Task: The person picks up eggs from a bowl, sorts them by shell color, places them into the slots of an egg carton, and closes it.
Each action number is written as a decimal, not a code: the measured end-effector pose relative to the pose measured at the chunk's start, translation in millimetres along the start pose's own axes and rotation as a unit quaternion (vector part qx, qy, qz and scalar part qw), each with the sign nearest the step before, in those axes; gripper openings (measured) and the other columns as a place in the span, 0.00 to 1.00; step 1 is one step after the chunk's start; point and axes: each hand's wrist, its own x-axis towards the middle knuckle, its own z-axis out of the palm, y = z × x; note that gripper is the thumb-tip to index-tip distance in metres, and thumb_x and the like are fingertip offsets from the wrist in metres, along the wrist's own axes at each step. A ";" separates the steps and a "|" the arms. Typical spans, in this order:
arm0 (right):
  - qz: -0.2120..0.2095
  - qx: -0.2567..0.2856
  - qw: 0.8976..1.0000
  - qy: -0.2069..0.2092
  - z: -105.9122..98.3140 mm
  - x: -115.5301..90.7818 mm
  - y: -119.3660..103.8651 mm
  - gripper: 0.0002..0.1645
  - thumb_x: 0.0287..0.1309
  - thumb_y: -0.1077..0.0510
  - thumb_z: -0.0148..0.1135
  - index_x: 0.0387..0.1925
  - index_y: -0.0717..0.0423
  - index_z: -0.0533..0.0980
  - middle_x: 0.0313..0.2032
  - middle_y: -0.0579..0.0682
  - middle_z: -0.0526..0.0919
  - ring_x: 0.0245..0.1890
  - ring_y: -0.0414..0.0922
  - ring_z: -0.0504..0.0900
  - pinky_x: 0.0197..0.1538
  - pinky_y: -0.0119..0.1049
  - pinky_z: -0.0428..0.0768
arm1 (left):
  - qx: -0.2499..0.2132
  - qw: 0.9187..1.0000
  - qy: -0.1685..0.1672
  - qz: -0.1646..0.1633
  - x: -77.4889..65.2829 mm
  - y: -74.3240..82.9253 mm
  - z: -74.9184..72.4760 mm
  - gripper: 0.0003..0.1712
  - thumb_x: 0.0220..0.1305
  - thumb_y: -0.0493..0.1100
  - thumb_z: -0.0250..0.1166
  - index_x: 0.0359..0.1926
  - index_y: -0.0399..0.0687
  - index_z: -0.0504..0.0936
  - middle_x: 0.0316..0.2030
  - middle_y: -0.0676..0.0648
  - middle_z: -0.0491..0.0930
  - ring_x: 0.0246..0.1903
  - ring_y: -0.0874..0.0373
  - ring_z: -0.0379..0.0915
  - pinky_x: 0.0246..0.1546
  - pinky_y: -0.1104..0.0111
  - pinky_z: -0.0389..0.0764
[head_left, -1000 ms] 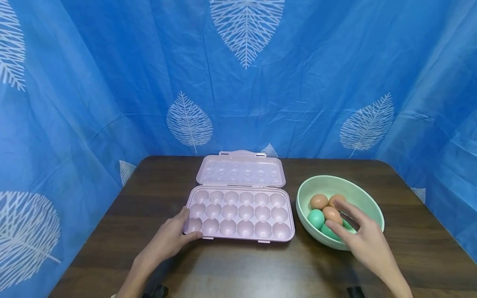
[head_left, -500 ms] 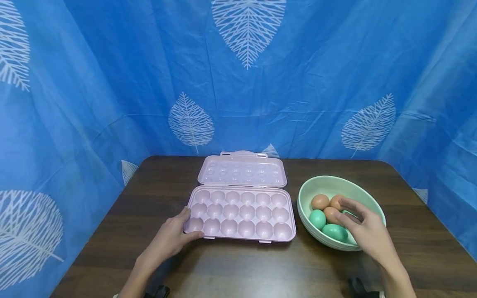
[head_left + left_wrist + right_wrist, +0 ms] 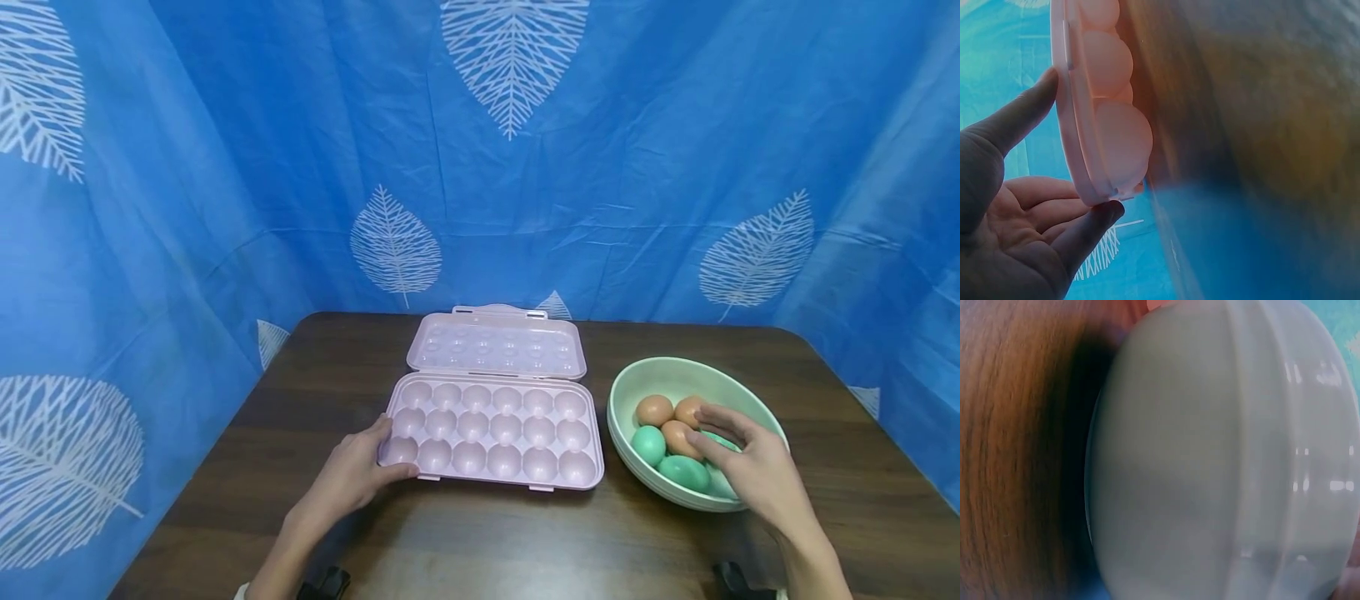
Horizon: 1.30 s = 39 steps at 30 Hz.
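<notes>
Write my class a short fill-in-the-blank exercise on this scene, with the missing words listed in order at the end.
The left hand grips the egg tray, which has three rows of hollows, with ____ in each row.
The right hand is over the bowl, to the ____ of the egg tray.
In the bowl, the number of brown eggs in view is ____.
The lid of the egg tray is not shut but ____.
Missing words: six; right; three; open.
</notes>
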 end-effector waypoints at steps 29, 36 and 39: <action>-0.026 -0.072 0.993 -0.092 9.2 22.6 4.6 0.32 0.54 0.44 0.62 0.52 0.63 0.71 0.45 0.59 0.78 0.49 0.59 0.73 0.46 0.49 0.70 | -0.024 1.000 -0.001 -0.019 -0.6 -0.8 1.7 0.49 0.46 0.53 0.72 0.61 0.28 0.63 0.61 0.31 0.60 0.59 0.40 0.59 0.57 0.52 0.61; -0.036 -0.078 0.991 -0.100 11.8 24.1 5.2 0.28 0.51 0.48 0.66 0.48 0.63 0.74 0.40 0.56 0.80 0.44 0.55 0.75 0.40 0.42 0.71 | -0.027 0.999 -0.011 -0.029 -1.4 -0.2 2.3 0.51 0.46 0.55 0.71 0.62 0.28 0.61 0.62 0.31 0.58 0.60 0.40 0.56 0.56 0.52 0.61; -0.047 -0.081 0.990 -0.105 12.4 25.0 5.8 0.16 0.52 0.51 0.65 0.35 0.58 0.75 0.28 0.51 0.76 0.34 0.49 0.73 0.32 0.36 0.68 | -0.027 0.999 -0.007 -0.024 -1.4 -0.8 2.3 0.51 0.46 0.55 0.71 0.63 0.28 0.61 0.62 0.31 0.58 0.60 0.40 0.57 0.56 0.52 0.62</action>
